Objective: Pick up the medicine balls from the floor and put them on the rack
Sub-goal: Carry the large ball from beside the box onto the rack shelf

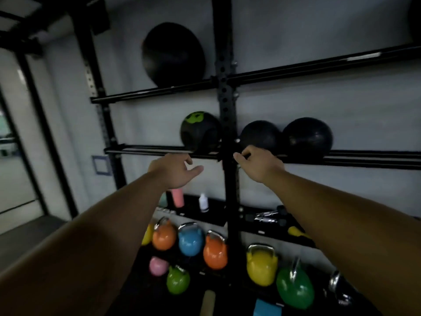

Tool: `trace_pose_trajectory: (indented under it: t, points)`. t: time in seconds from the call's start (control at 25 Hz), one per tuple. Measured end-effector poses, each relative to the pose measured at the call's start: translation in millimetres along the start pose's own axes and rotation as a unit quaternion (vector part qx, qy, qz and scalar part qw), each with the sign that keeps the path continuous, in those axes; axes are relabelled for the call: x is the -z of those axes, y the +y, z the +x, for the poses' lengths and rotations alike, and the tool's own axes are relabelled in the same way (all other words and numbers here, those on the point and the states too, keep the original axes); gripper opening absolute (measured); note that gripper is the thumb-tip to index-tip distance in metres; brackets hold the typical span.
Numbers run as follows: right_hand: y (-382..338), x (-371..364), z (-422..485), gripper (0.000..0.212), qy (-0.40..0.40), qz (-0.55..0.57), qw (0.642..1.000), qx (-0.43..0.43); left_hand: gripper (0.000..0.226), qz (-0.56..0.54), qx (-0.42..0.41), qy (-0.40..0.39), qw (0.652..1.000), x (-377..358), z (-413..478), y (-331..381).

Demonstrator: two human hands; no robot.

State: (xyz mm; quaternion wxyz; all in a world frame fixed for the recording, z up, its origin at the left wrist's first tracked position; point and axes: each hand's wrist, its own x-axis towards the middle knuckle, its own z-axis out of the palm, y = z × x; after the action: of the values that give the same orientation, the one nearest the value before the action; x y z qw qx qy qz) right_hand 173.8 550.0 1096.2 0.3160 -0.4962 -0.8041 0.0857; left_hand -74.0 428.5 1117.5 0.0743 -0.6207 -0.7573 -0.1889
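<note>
A black medicine ball with green markings (200,131) rests on the middle rail of the black rack (145,150), left of the upright post. Two plain black medicine balls (259,134) (307,136) sit on the same rail right of the post. A much larger black ball (173,54) sits on the upper rail. My left hand (175,171) is just below the green-marked ball, fingers apart, holding nothing. Near the post, under the first plain ball, my right hand (257,163) has its fingers loosely curled and holds nothing.
Below are coloured kettlebells: orange (164,236), blue (190,241), yellow (262,265), green (295,287), pink (158,265). A lower shelf holds a pink bottle (177,197) and a white bottle (203,202). The rack's upright post (225,106) stands between my hands.
</note>
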Motion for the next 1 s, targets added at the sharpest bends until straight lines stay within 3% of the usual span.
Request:
trace_pose_trajectory:
  t: [0.12,0.28,0.52,0.68,0.76,0.92,1.0]
  points:
    - [-80.4,-37.3,-42.4,0.057,-0.041,-0.001,0.998,0.053,0.06,0.05,0.07,0.006,0.996,36.9,-83.4,-79.7]
    - [-198.1,-95.8,-94.6,0.08,-0.089,0.034,0.99,0.107,0.055,0.068,0.152,-0.001,0.986,90.7,-190.2,-194.3]
    - [-401.3,-218.9,-189.8,0.078,-0.156,0.069,0.972,0.162,0.056,0.065,0.285,-0.025,0.956,157.3,-370.8,-397.9]
    - [-525.5,-323.3,-269.7,0.084,-0.245,0.075,0.943,0.213,0.091,0.081,0.351,-0.034,0.932,192.1,-488.5,-518.4]
    - [-574.3,-365.6,-305.2,0.085,-0.28,0.083,0.931,0.221,0.097,0.077,0.377,-0.03,0.922,200.3,-527.5,-567.2]
    - [-644.8,-437.2,-354.5,0.08,-0.339,0.093,0.907,0.232,0.078,0.069,0.402,-0.055,0.911,183.5,-571.7,-639.0]
    - [-673.3,-478.3,-371.9,0.078,-0.371,0.087,0.892,0.241,0.08,0.059,0.438,-0.075,0.894,158.3,-591.3,-675.4]
